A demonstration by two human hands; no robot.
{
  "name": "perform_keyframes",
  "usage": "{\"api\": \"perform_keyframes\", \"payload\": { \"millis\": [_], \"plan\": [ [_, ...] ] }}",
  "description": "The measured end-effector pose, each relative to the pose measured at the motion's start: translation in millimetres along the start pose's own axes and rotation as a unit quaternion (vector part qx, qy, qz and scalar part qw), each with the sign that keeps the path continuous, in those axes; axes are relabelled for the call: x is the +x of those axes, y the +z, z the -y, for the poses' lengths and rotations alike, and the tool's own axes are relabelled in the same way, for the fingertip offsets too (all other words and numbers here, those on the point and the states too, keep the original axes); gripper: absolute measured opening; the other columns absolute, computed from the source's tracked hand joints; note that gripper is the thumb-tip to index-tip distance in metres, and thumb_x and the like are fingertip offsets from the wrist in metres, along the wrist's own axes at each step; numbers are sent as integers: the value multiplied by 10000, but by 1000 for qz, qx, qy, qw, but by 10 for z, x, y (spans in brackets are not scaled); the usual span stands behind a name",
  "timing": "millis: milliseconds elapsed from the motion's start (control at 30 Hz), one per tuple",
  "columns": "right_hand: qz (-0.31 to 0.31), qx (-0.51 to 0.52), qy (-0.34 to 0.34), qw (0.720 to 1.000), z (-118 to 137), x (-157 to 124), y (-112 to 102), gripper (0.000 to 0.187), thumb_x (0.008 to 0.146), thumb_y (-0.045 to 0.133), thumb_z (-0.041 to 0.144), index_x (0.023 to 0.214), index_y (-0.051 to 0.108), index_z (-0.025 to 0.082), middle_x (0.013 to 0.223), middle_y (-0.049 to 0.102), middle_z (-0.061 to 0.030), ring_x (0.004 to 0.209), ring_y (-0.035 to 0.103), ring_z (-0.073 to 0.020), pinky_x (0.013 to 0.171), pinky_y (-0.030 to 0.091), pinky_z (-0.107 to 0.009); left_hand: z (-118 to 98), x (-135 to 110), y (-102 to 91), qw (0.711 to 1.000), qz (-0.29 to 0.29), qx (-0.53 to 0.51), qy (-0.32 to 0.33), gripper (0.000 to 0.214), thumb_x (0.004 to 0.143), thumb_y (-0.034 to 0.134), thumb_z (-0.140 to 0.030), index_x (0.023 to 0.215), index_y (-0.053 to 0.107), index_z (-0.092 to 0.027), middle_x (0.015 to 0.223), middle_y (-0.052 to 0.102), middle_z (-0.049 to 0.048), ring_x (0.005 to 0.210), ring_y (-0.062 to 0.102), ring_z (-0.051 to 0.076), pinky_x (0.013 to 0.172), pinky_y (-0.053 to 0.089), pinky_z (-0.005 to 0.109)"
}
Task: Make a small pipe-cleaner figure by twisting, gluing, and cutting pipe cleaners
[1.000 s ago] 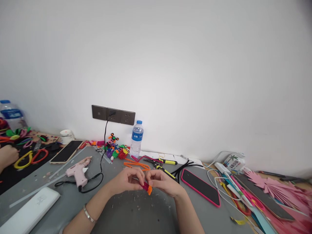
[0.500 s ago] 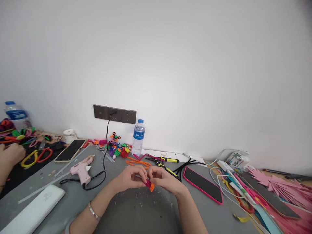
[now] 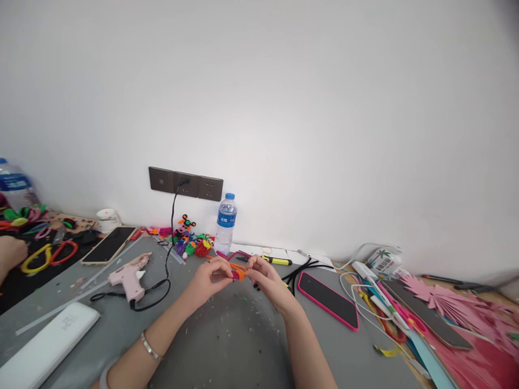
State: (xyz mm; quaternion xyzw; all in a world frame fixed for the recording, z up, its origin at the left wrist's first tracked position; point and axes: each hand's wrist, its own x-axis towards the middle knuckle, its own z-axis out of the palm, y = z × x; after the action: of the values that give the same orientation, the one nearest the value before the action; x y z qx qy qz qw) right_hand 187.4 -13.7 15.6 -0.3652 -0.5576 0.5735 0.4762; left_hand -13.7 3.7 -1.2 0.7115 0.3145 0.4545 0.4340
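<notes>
Above the grey table, my left hand [image 3: 211, 276] pinches a small orange and magenta pipe cleaner piece [image 3: 238, 274] between thumb and fingertips. My right hand [image 3: 268, 280] faces it, its thumb and index finger closed on the right end of the same piece. The fingers partly cover it. Close behind the hands lie loose orange pipe cleaners and a magenta pipe cleaner [image 3: 222, 255]. Yellow-and-black handled pliers [image 3: 278, 261] lie just beyond my right hand, partly hidden by it.
A pink glue gun [image 3: 128, 278] with a black cord lies left, near a white box [image 3: 51, 346]. A water bottle [image 3: 225, 224] stands by small pipe cleaner figures [image 3: 194, 243]. To the right are a pink-cased phone [image 3: 328, 300] and pink paper [image 3: 441, 302]. Another person's hand [image 3: 12, 253] is far left.
Both hands have moved slightly up and away from me with the pipe cleaner piece, over the orange pipe cleaners. The view has shifted a little, and the other person's hand shows less.
</notes>
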Motion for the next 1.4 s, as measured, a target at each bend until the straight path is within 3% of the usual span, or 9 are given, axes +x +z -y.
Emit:
{"api": "perform_keyframes", "payload": {
  "millis": [167,367,500,733,867,1067,1400],
  "plan": [
    [-100,-21,-14,995,-112,104,63,270,769,647,453,769,530,210,615,406,58,539,356,-110,532,297,-235,51,27,-33,993,-101,44,50,70,785,606,-186,719,629,-188,838,527,37,855,584,183,685,549,278],
    [-80,-11,-11,997,-138,126,341,322,714,695,483,834,619,195,731,559,3,606,463,-128,585,377,-259,43,-7,-33,988,-113,62,81,67,814,602,-209,791,666,-211,894,520,39,858,604,179,693,577,289],
    [-68,2,-11,998,-179,137,452,299,739,677,482,806,642,193,656,537,21,589,454,-124,566,349,-249,52,-7,-36,985,-137,68,78,98,839,576,-219,807,669,-214,920,554,48,891,607,186,704,570,281],
    [-138,183,-16,973,-469,202,696,326,675,754,454,706,556,198,568,456,62,516,375,-89,524,282,-224,105,8,27,978,-199,-10,55,44,781,629,-204,786,589,-187,841,566,28,837,597,170,732,526,266],
    [-164,267,-5,950,-498,182,801,307,664,775,411,725,556,205,598,460,59,535,379,-89,538,320,-212,99,3,76,977,-206,-44,36,80,762,642,-223,770,576,-180,812,573,20,805,599,164,723,514,257],
    [-192,284,3,939,-424,154,814,346,612,793,414,683,512,224,660,487,38,592,468,-121,613,428,-247,50,-5,108,978,-198,-36,46,92,763,631,-230,763,548,-190,811,553,15,819,592,167,731,524,264],
    [-182,205,-28,961,-407,166,766,287,683,714,449,740,534,233,711,529,14,648,520,-149,674,463,-291,31,-23,91,984,-172,-6,53,32,804,590,-212,784,576,-191,823,575,22,815,604,165,736,530,270]
  ]
}}
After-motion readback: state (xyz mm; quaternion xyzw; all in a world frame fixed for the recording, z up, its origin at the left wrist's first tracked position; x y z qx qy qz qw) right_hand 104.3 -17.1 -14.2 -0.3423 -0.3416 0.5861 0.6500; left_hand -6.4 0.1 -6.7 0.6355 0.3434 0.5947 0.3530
